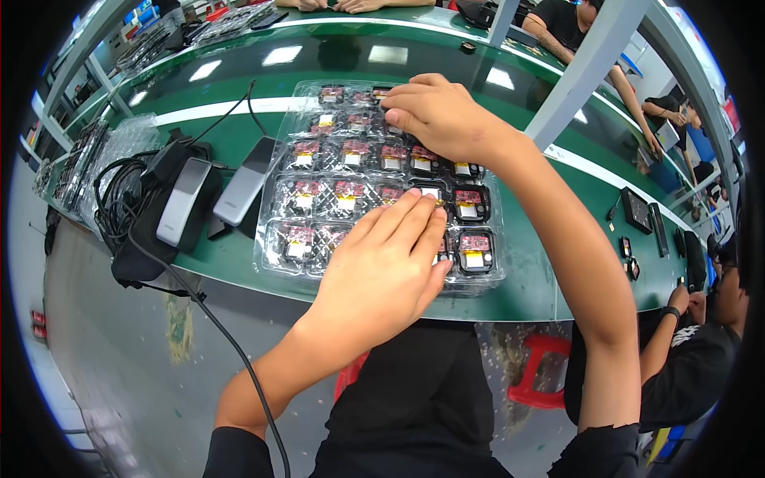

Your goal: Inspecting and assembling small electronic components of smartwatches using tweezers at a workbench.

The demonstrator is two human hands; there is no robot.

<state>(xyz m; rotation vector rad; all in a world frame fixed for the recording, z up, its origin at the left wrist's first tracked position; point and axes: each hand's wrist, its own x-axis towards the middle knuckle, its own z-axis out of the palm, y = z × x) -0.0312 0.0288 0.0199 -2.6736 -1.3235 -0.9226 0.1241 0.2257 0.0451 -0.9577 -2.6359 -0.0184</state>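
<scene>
A clear plastic blister tray (267, 263) lies on the green bench, its pockets filled with small electronic modules (476, 253). The modules show red circuit boards and white-and-yellow blocks; those on the right sit in black housings. My left hand (386, 259) rests flat across the tray's lower middle, fingers stretched over a module in a black housing. At the tray's far right, my right hand (438, 115) is bent over the pockets with thumb and fingers close together. Whatever lies under those fingertips is mostly hidden.
Two grey-and-black boxy devices (185, 201) and coiled black cables (119, 187) lie left of the tray. Stacked clear trays (131, 143) stand farther left. A grey metal post (586, 68) rises at the right. Co-workers' hands (677, 299) show at right. Below is a red stool (542, 370).
</scene>
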